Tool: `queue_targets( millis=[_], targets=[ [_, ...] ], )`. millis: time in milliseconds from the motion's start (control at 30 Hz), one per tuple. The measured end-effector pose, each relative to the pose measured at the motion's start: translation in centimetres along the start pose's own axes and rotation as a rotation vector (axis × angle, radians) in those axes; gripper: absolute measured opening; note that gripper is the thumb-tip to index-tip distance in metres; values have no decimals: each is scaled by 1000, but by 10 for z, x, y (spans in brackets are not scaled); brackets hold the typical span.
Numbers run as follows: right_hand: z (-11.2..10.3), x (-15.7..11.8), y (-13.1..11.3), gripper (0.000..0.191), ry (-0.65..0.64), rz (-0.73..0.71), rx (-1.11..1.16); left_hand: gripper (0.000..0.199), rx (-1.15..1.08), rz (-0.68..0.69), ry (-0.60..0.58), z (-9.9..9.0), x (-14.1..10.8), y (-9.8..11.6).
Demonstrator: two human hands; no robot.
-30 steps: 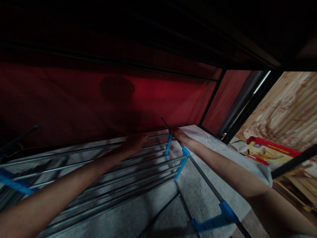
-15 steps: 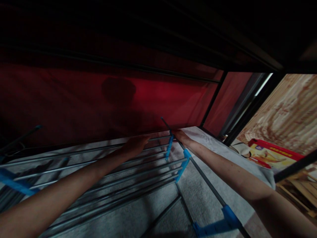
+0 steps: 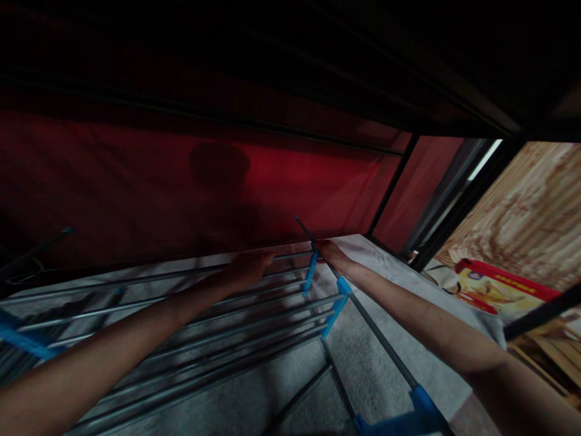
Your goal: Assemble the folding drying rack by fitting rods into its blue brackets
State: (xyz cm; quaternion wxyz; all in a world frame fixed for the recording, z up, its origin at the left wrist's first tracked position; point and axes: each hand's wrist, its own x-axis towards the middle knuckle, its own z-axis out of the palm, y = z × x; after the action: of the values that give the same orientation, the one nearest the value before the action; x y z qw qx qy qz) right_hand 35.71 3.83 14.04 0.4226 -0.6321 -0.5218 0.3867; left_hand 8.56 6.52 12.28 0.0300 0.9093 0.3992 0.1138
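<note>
A rack (image 3: 254,330) of grey metal tubes with blue plastic connectors stands on a pale cloth; it looks like a shoe rack. My left hand (image 3: 249,269) is closed over its rear top tube, left of the far connector. My right hand (image 3: 330,251) is closed at the far blue connector (image 3: 311,271), where a tube end sticks up; its fingertips are partly hidden. A nearer blue connector (image 3: 336,306) and a larger blue connector (image 3: 417,415) at the bottom edge are joined by a slanting tube (image 3: 384,338).
A dark red sheet (image 3: 290,188) hangs behind the rack, held by a black frame (image 3: 394,181). On the right lie a red and yellow box (image 3: 503,287) and patterned fabric (image 3: 526,206). Pale cloth (image 3: 385,260) covers the surface below. More tubes lie at far left.
Both hands keep their places on the rack. The rack's left end and front connector shift slightly in view, and the camera view tilts a little.
</note>
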Motion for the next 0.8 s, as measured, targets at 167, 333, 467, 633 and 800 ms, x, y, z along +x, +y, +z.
queue_targets(
  millis=[167,333,467,633,800],
  targets=[
    [2,1,0,23,6,11,-72,33,12,-19,2,0,1,-1],
    [2,4,1,24,9,-5,-141,33,-4,-48,-91,-14,1,8],
    [0,5,2,25,3,-34,-195,36,-62,-61,-134,-26,-1,13],
    [0,5,2,25,-13,-68,-261,41,-108,-37,-130,-29,-4,13],
    [1,6,0,24,-16,-70,-336,43,-151,-19,-100,-25,-1,9]
  ],
)
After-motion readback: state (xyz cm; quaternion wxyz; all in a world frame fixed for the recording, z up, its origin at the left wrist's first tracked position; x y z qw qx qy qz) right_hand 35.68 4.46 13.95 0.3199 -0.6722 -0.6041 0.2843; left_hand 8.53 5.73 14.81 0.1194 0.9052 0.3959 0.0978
